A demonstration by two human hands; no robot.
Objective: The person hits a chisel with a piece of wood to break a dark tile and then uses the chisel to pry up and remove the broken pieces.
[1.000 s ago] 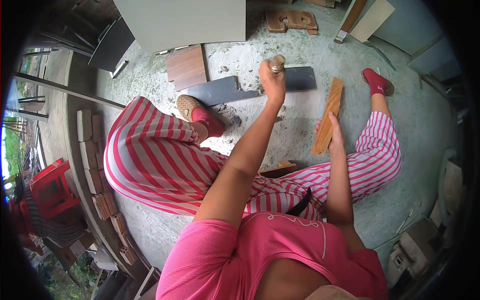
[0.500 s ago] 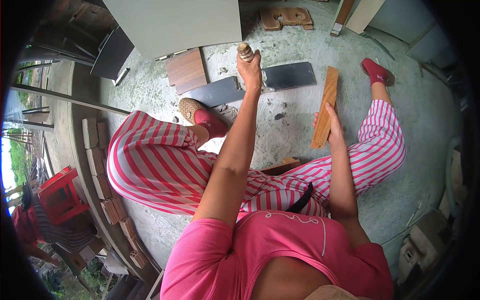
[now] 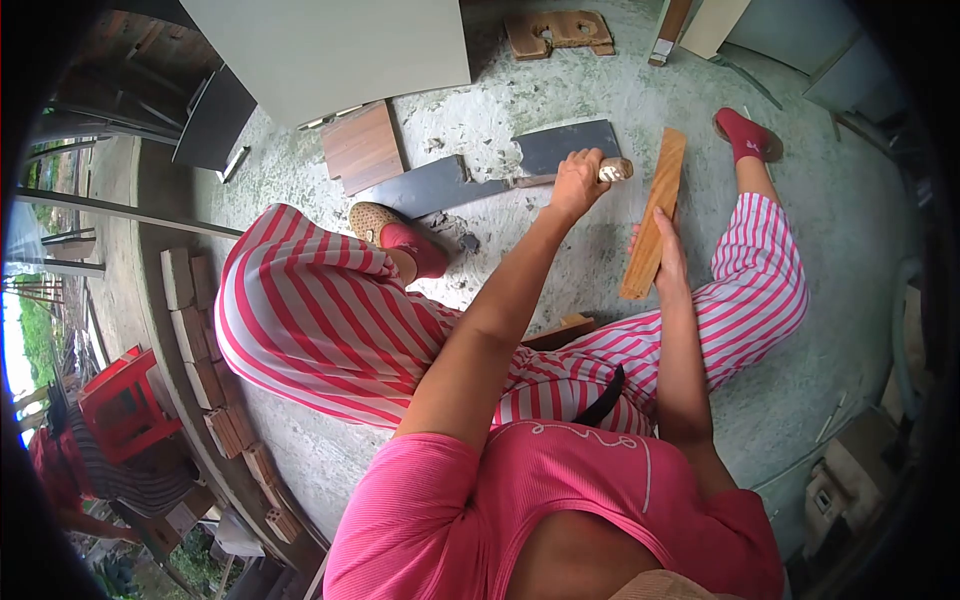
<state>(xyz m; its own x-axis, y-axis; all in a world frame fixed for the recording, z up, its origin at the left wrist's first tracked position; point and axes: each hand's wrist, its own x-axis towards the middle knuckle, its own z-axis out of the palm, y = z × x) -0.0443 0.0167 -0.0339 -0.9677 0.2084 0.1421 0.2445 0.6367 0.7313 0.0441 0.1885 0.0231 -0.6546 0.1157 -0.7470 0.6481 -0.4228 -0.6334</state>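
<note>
My left hand (image 3: 577, 186) is closed around a handled tool (image 3: 617, 170) whose pale, wrapped-looking end sticks out on the right. A narrow brownish part shows on the other side of the fist; I cannot make out the tool's kind. In my right hand (image 3: 672, 248) is a short, light-brown wooden block (image 3: 655, 215), gripped near its lower end and tilted slightly, its top leaning right. The tool's end is just left of the block, apart from it in this view. Beneath the left hand, a dark notched board (image 3: 570, 147) lies on the floor.
A brown square panel (image 3: 363, 148) lies near my left foot (image 3: 415, 250). Further off are a cut-out wooden piece (image 3: 560, 35) and a large pale panel (image 3: 350, 50). Bricks (image 3: 190, 335) line the left ledge. Beyond it are a red plastic chair (image 3: 128, 405) and another person (image 3: 110, 460).
My left hand has swung right and down toward the wooden block, and the tool's handle end now points right instead of up. My right hand keeps the block nearly still.
</note>
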